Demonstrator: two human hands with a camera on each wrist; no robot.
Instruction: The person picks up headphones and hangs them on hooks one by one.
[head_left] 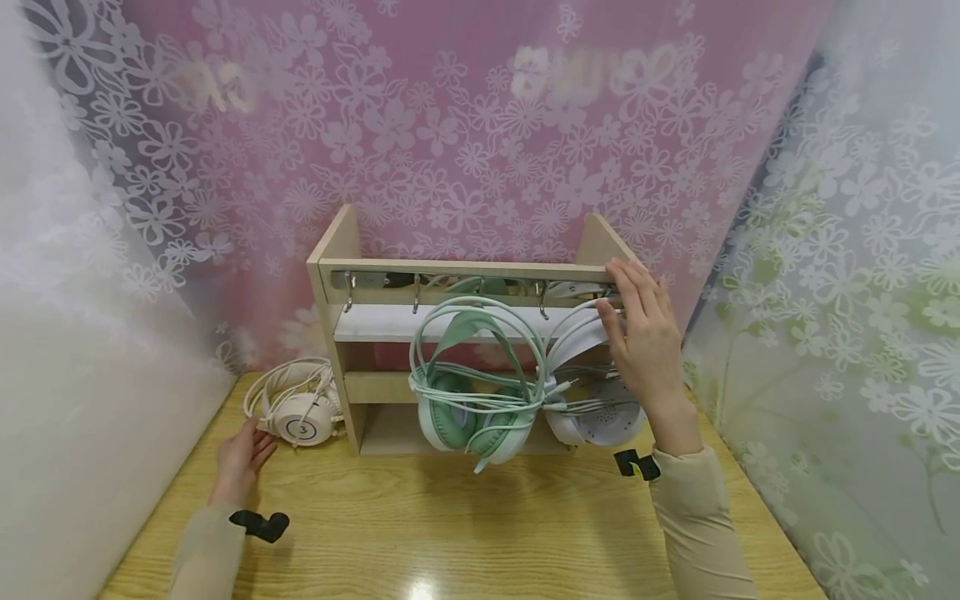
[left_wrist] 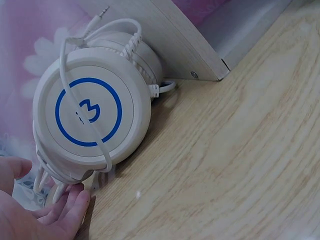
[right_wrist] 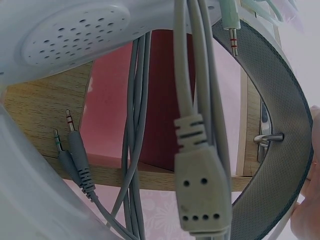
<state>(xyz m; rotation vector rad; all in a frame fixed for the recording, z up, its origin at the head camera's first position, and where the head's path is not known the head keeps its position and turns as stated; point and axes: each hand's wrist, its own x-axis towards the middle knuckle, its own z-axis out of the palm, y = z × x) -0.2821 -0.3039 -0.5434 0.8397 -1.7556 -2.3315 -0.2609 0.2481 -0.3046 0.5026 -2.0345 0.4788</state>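
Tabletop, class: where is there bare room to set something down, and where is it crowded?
Free: the table in front of the rack, between both hands. Crowded: the left corner with the cream headphones by the left hand, and the hooks where the right hand grips the white headphones.

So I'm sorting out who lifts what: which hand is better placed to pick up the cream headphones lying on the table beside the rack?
Probably the left hand: its fingertips lie right beside the cream headphones. The right hand is across the rack, on the white headphones hanging there.
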